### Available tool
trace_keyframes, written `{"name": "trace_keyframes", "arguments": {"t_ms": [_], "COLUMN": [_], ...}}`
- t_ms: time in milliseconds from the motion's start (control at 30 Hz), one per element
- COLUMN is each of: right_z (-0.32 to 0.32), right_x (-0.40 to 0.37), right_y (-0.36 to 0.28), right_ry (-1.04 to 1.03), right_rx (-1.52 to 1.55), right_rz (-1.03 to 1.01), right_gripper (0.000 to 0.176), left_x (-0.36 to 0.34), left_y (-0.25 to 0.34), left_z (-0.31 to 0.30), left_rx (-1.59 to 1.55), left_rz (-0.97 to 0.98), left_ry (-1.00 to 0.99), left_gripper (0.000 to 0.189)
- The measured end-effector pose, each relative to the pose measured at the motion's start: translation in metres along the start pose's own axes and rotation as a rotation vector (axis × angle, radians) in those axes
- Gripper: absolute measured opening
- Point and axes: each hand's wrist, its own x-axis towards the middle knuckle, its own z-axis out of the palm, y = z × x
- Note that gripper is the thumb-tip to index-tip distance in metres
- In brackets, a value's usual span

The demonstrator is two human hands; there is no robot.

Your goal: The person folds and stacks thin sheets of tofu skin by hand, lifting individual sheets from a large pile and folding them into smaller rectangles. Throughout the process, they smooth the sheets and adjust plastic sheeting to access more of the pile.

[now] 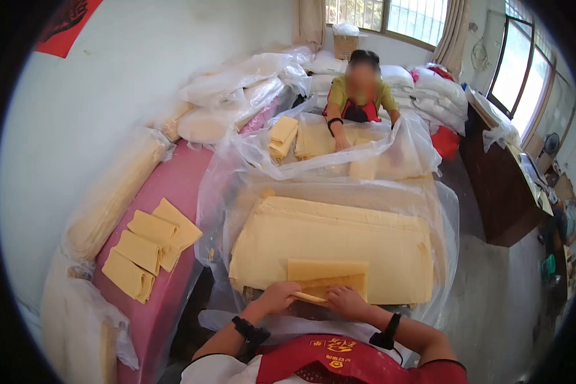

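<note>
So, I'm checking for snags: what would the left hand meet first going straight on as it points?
The left hand would likely meet the folded sheet, whose near edge it holds; exact depth is hard to judge.

The top edge cuts off the red poster (59, 42) at 11 o'clock; the clutter (566, 221) at 3 o'clock (small, dim) is too blurred to tell.

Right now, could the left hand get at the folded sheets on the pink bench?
Probably yes; the folded sheets lie uncovered to the left, though the left hand must first release its sheet.
</note>
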Motion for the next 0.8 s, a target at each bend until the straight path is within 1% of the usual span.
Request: {"name": "trace_keyframes", "arguments": {"t_ms": [33, 67, 100, 133, 167, 200, 233, 267, 333, 367, 433, 567, 633, 667, 733, 767, 800], "right_z": [-0.006, -0.006, -0.006, -0.005, -0.013, -0.025, -0.031, -0.03, -0.025, -0.021, -0.012, -0.01, -0.007, -0.009, -0.018, -0.022, -0.025], "right_x": [-0.001, -0.003, -0.006, -0.008, -0.005, -0.002, 0.0, -0.001, 0.0, 0.0, -0.004, -0.012, -0.014, -0.015, -0.016, -0.018, -0.02], "right_y": [-0.003, 0.002, 0.012, 0.02, 0.023, 0.026, 0.027, 0.028, 0.032, 0.034, 0.037, 0.04, 0.041, 0.035, 0.014, 0.006, -0.003], "right_ry": [-0.055, -0.053, -0.046, -0.04, -0.044, 0.029, 0.103, 0.104, 0.029, 0.031, 0.109, 0.128, 0.219, 0.221, 0.203, 0.203, 0.055], "right_rx": [0.06, 0.068, 0.212, 0.354, 0.36, 0.152, -0.058, -0.055, -0.154, -0.153, -0.169, -0.192, -0.345, -0.346, -0.193, -0.192, -0.058], "right_rz": [-0.021, -0.009, 0.052, 0.11, 0.117, 0.173, 0.224, 0.227, 0.223, 0.223, 0.218, 0.191, 0.155, 0.156, 0.07, 0.07, 0.015], "right_gripper": [0.034, 0.034, 0.035, 0.038, 0.038, 0.039, 0.041, 0.041, 0.039, 0.039, 0.035, 0.035, 0.039, 0.039, 0.048, 0.048, 0.05], "left_x": [0.001, 0.003, 0.004, 0.005, 0.004, 0.002, -0.002, -0.004, -0.008, -0.009, -0.012, -0.013, -0.01, -0.009, -0.006, -0.005, -0.006], "left_y": [-0.005, -0.009, -0.011, -0.013, -0.014, -0.009, -0.004, 0.001, 0.002, 0.003, 0.006, 0.003, 0.003, 0.004, 0.004, 0.006, 0.009], "left_z": [0.005, 0.009, 0.013, 0.018, 0.022, 0.025, 0.028, 0.03, 0.034, 0.034, 0.033, 0.031, 0.028, 0.027, 0.027, 0.026, 0.024], "left_rx": [-0.015, -0.028, -0.031, 0.082, 0.194, 0.19, 0.253, 0.319, 0.308, 0.295, 0.305, 0.308, 0.348, 0.386, 0.376, 0.361, 0.36], "left_rz": [0.005, 0.014, 0.016, 0.158, 0.3, 0.299, 0.335, 0.372, 0.349, 0.324, 0.31, 0.286, 0.299, 0.303, 0.311, 0.318, 0.318], "left_ry": [0.074, 0.149, 0.137, 0.196, 0.255, 0.249, 0.248, 0.247, 0.243, 0.245, 0.249, 0.255, 0.245, 0.237, 0.243, 0.245, 0.244], "left_gripper": [0.025, 0.021, 0.021, 0.023, 0.024, 0.024, 0.026, 0.028, 0.029, 0.031, 0.031, 0.03, 0.031, 0.032, 0.032, 0.032, 0.032]}}
